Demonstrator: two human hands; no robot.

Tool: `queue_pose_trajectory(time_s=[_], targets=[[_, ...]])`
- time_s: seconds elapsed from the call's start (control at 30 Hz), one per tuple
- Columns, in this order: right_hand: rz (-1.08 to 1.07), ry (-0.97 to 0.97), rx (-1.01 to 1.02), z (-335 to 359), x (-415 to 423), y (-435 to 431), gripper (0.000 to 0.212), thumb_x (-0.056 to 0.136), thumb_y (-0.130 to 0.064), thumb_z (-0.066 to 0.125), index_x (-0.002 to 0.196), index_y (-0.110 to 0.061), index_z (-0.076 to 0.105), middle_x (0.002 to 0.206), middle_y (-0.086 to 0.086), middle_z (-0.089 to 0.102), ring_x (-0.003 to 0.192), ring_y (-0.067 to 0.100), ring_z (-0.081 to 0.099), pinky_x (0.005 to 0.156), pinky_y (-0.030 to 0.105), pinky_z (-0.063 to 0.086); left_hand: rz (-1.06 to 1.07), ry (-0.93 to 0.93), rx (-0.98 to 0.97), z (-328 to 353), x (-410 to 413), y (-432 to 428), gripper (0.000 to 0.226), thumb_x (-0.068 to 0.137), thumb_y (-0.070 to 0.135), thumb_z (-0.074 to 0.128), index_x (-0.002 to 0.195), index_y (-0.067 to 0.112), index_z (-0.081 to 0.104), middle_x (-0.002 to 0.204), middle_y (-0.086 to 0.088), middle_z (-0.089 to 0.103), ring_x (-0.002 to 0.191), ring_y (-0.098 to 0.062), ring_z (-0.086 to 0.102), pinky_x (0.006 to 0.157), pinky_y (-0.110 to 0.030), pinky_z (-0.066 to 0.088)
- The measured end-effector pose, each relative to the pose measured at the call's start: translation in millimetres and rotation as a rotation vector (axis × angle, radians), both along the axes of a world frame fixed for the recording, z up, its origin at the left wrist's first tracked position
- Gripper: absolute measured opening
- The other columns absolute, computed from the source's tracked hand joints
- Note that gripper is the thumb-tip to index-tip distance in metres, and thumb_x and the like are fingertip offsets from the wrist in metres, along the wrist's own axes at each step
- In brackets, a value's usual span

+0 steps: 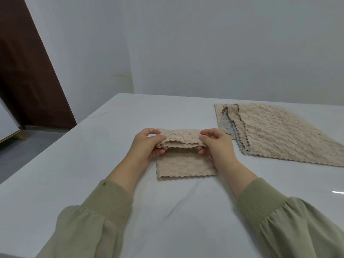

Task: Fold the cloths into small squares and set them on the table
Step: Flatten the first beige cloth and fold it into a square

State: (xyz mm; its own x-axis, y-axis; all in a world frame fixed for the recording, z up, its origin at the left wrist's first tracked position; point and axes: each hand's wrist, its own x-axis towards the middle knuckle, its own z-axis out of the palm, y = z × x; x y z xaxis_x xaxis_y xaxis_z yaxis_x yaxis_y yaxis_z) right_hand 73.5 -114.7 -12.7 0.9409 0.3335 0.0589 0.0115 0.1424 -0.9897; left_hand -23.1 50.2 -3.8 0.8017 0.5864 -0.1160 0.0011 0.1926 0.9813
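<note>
Left hand (pixel 145 146), right hand (pixel 216 146) — pinching cloth (pixel 184 164).

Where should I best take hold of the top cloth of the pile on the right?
Probably pinch the top cloth at its near left corner, coming from the left: the pile is staggered there, so its edge lies apart from those below.

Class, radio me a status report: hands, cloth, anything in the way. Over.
Left hand, right hand: each pinching lifted edge of beige cloth. Cloth half folded, near part flat on table. Stack of cloths lies apart at right, not obstructing.
</note>
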Motion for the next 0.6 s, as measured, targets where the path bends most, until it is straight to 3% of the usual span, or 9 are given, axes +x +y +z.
queue_pose_trajectory(time_s=[0.13, 0.3, 0.4, 0.6], targets=[[0.033, -0.026, -0.147, 2, -11, -14, 0.009, 0.087, 0.004, 0.058, 0.088, -0.005, 0.06, 0.061, 0.006, 0.05, 0.038, 0.014, 0.055, 0.039, 0.023, 0.046, -0.155, 0.124, 0.184, 4, -20, -2, 0.021, 0.086, 0.007, 0.063, 0.105, 0.016, 0.062, 0.067, -0.005, 0.057, 0.045, -0.014, 0.056, 0.041, -0.021, 0.044], [0.058, -0.267, -0.483, -1, -28, -33, 0.005, 0.084, -0.006, 0.063, 0.086, -0.011, 0.064, 0.059, -0.001, 0.047, 0.038, 0.004, 0.043, 0.04, 0.017, 0.037, -0.254, 0.23, 0.399, 4, -36, -5, 0.024, 0.085, 0.01, 0.066, 0.106, 0.021, 0.063, 0.051, 0.006, 0.051, 0.045, -0.014, 0.056, 0.044, -0.022, 0.043], [0.025, -0.384, -0.548, -4, -31, -38, 0.005, 0.083, -0.011, 0.063, 0.083, -0.016, 0.064, 0.059, -0.004, 0.045, 0.046, 0.003, 0.038, 0.044, 0.011, 0.031, -0.328, 0.244, 0.466, 4, -41, -5, 0.025, 0.085, 0.011, 0.066, 0.107, 0.021, 0.062, 0.047, 0.008, 0.045, 0.045, -0.014, 0.055, 0.045, -0.023, 0.044], [0.048, -0.412, -0.577, -10, -30, -37, 0.005, 0.083, -0.011, 0.063, 0.082, -0.016, 0.064, 0.06, -0.003, 0.046, 0.05, 0.007, 0.04, 0.045, 0.01, 0.032, -0.335, 0.261, 0.521, 6, -42, -1, 0.029, 0.083, 0.012, 0.068, 0.108, 0.025, 0.062, 0.047, 0.01, 0.048, 0.045, -0.014, 0.054, 0.059, -0.029, 0.047]])
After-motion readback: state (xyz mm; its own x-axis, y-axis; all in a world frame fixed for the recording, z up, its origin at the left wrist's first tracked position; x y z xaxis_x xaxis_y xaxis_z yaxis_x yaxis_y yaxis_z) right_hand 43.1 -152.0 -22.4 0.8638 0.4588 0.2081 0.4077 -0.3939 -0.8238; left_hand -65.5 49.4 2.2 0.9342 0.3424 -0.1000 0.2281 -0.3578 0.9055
